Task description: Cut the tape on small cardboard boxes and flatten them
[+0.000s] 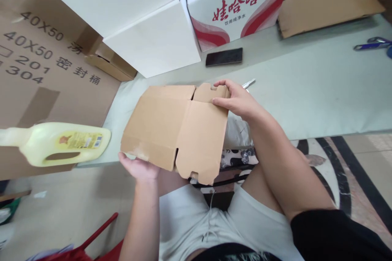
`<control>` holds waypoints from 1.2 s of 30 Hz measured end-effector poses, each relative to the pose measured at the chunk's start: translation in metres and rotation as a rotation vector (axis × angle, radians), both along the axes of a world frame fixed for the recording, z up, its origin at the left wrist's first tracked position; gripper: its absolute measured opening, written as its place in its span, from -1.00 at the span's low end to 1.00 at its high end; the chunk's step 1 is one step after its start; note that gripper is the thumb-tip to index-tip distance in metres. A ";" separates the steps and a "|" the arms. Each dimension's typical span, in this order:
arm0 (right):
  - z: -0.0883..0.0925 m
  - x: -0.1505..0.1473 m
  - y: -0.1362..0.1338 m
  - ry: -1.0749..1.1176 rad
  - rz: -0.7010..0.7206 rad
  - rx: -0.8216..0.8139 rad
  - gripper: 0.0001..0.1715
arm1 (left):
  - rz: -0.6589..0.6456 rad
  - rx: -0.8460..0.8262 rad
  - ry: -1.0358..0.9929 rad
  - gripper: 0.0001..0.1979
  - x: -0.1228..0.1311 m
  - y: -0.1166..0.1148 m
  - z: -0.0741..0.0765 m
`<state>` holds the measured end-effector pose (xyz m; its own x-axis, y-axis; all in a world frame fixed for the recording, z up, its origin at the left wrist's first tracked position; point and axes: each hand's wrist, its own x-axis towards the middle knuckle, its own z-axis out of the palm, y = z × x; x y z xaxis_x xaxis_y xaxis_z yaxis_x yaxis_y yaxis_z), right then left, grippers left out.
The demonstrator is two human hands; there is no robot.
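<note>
A flat, unfolded brown cardboard box (162,122) with creases, slots and notched flaps is held above the table's front edge and my lap. My left hand (141,167) supports its lower left corner from beneath, with the fingers partly hidden by the board. At the upper right, my right hand (234,98) pinches a small notched flap between thumb and fingers. Just behind my right hand, a slim silver and white tool (249,83) lies on the table. Under the cardboard's right side sits a crumpled whitish plastic bag (237,132).
A black phone (224,57) lies before a white and red carton (239,12). White boxes (156,40) stand behind. A pale yellow jug (70,142) and a large printed carton (39,69) are left. Flat cardboard (327,2) and blue scissors (372,45) lie right on the table (321,89).
</note>
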<state>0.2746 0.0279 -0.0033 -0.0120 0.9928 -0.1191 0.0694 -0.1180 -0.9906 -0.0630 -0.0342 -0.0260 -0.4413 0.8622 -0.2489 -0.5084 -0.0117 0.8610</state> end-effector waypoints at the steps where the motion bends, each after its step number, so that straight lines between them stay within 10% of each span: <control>1: 0.001 0.000 0.000 0.028 0.005 -0.006 -0.30 | -0.017 0.023 0.022 -0.29 0.002 0.000 0.002; 9: 0.005 -0.002 -0.004 0.332 0.096 0.121 -0.40 | -0.030 0.041 0.119 -0.63 -0.006 -0.001 0.015; 23: -0.009 -0.010 -0.004 0.392 0.112 0.079 -0.37 | -0.026 0.050 0.000 -0.60 -0.007 -0.005 0.006; 36: 0.001 -0.001 0.002 0.622 -0.049 0.117 -0.21 | -0.209 0.150 -0.159 -0.38 0.059 0.095 0.023</control>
